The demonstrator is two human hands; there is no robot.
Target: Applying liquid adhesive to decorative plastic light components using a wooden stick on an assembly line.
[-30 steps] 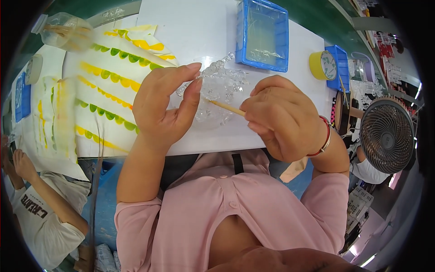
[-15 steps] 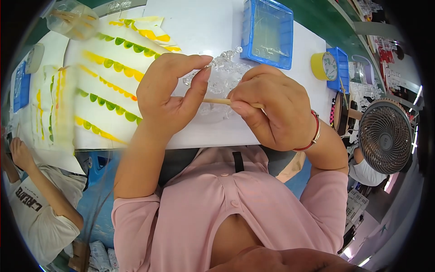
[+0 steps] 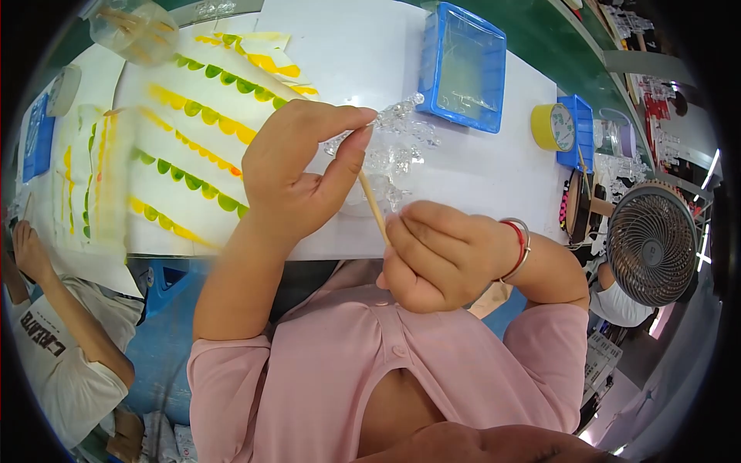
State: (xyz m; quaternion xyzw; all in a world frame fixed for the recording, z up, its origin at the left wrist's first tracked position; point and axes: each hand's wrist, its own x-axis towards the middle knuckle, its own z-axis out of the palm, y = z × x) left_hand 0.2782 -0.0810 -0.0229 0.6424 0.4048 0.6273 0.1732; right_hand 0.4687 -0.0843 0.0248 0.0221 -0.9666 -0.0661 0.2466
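Note:
My left hand (image 3: 297, 166) is closed, with thumb and forefinger pinched at one end of a clear, faceted beaded piece (image 3: 401, 110). The exact grip is hidden by the fingertips. A thin wooden stick (image 3: 372, 202) is held in my right hand (image 3: 444, 258), whose fingers are curled round its lower end. The stick slants up toward my left thumb, and its top end disappears behind that hand. Below the beaded piece, a pile of clear, shiny pieces (image 3: 390, 162) lies on the white tabletop (image 3: 332, 46).
Paper sheets with yellow and green scalloped strips (image 3: 204, 116) cover the left side. A blue tray (image 3: 463, 116) stands at the back, with a yellow tape roll (image 3: 552, 127) to its right. A clear jar (image 3: 135, 35), a fan (image 3: 652, 243) and another person's arm (image 3: 85, 324) are around.
My right hand has come down toward me, swinging the stick from nearly level to a steep slant. My left hand and the beaded piece have shifted slightly right and nearer.

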